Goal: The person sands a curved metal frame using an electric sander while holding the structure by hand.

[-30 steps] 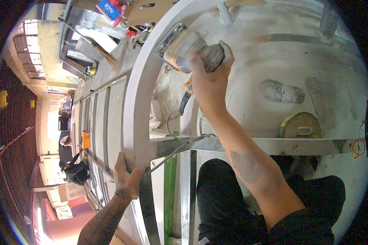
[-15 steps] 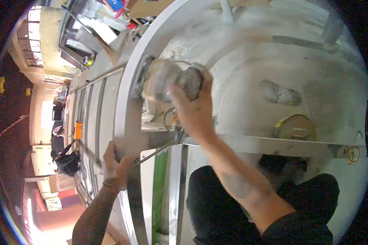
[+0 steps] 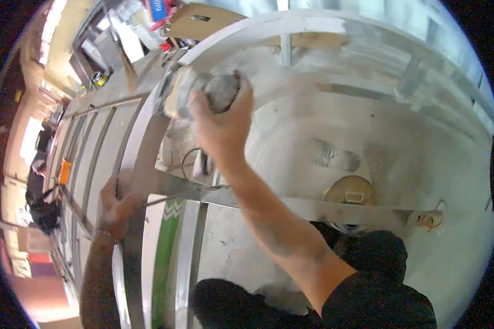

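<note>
My right hand [image 3: 228, 123] wraps over the dusty round top of a power sander [image 3: 223, 92], thumb on the near side. The sander's pale, worn side lies against the curved end of a metal frame [image 3: 140, 131], though blur hides the exact contact. A dark cord [image 3: 195, 189] trails from below the sander across the crossbar. Lower left, my left hand [image 3: 115, 205] grips the frame's side bar; its fingers are partly smeared and hidden behind the metal.
A round yellowish lidded tin [image 3: 351, 191] stands on the dusty floor beyond the crossbar [image 3: 291, 204]. A green-and-white strip [image 3: 167, 257] lies beneath the frame. Slatted metal framework [image 3: 96, 137] stretches left, where another person [image 3: 43, 205] is. Cardboard [image 3: 203, 24] lies at the back.
The view has shifted, so the frame and both hands sit further left in the picture. My right hand still holds the sander at the curved bar, and my left keeps its grip.
</note>
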Motion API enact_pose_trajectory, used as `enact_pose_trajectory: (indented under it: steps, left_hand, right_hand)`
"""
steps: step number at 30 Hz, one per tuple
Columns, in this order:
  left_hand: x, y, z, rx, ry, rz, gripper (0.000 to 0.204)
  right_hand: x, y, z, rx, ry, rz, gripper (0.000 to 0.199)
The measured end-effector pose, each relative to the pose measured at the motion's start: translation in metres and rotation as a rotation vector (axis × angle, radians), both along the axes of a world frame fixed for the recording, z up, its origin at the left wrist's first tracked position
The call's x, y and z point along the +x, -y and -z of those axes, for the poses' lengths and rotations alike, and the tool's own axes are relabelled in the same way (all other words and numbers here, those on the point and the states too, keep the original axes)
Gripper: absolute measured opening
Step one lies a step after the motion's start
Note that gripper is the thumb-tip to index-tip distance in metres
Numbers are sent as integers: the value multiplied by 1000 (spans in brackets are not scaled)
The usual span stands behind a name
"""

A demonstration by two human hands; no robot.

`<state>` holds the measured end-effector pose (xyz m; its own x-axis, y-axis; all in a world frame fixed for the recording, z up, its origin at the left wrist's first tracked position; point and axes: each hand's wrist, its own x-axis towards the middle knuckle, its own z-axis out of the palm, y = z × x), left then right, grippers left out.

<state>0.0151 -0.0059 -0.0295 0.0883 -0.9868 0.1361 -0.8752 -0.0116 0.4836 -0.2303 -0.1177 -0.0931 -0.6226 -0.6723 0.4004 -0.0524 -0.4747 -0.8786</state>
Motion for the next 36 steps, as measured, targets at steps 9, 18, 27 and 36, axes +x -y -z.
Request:
enact_pose_trajectory:
  steps: [9, 18, 27, 36]
  left_hand:
    - [10, 10, 14, 38, -189, 89, 57]
    - [-30, -6, 10, -93, 319, -163, 44]
    - [-51, -17, -7, -147, 297, -298, 53]
    - [-50, -9, -8, -38, 235, -244, 48]
  right_hand:
    - [-41, 56, 6, -85, -66, 103, 81]
    - [-64, 63, 14, -200, -391, 168, 80]
    - [-58, 48, 20, -407, -600, 68, 80]
    - [-53, 44, 21, -697, -778, 35, 75]
